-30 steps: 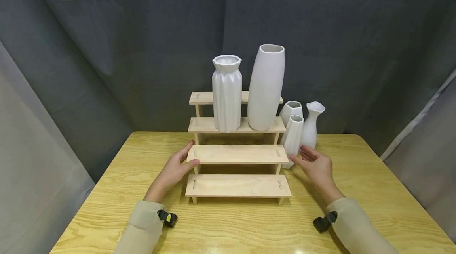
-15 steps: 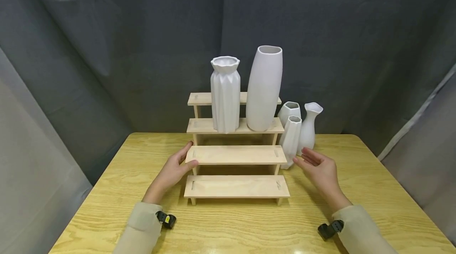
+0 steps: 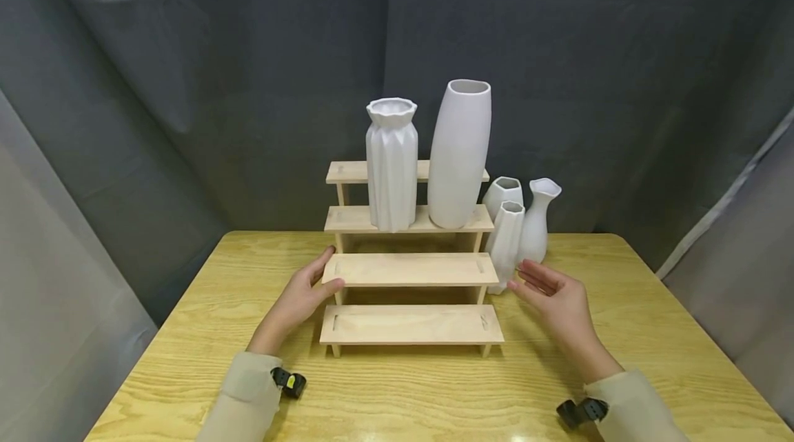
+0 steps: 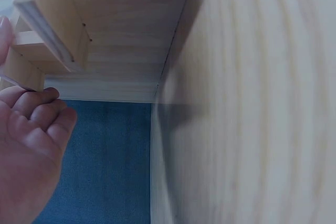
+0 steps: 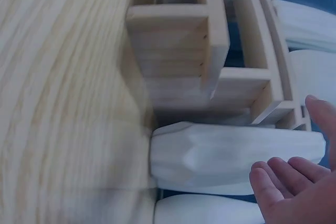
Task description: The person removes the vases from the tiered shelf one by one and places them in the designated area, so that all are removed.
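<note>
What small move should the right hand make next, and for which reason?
The right hand should probably close gently around the slim, white, faceted, ceramic-looking vase: it is open right beside this vase and holds nothing (whether they touch is unclear), while the left hand grips the left side of the pale wooden four-step stand.

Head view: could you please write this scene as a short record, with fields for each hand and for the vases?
Left hand: grips the wooden stand at the left end of its second board from the bottom
Right hand: holds nothing; beside slim vase, contact unclear
On third board from bottom: fluted vase left, tall smooth vase right
On table, right of stand: slim vase, flared vase, angular vase
</note>
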Available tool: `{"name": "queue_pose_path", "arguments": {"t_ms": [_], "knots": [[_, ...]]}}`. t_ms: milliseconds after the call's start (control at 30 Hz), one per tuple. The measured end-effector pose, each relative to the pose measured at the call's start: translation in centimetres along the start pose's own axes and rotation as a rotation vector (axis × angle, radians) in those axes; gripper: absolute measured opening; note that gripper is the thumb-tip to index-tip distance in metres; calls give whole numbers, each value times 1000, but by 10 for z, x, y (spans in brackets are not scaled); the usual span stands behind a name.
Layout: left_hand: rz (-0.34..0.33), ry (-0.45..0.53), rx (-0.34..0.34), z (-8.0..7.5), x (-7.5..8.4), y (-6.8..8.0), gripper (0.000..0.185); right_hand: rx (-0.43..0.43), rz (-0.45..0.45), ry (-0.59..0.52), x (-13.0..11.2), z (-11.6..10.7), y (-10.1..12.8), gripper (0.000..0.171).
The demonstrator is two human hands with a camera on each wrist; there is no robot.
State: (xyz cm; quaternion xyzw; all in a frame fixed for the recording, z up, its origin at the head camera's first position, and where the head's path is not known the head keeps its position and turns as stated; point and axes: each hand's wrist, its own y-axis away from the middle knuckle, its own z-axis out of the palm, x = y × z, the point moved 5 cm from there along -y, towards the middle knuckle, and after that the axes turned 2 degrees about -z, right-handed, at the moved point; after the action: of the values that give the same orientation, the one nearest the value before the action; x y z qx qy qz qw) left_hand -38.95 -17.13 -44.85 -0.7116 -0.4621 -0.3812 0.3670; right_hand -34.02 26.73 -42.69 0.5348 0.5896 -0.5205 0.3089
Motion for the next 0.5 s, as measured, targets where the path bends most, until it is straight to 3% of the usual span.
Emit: {"name": "queue_pose_path", "arguments": {"t_ms": [500], "knots": [[7,2,5,-1,3,2,82,-14,-89,-98,-31,2,14,59]]}}
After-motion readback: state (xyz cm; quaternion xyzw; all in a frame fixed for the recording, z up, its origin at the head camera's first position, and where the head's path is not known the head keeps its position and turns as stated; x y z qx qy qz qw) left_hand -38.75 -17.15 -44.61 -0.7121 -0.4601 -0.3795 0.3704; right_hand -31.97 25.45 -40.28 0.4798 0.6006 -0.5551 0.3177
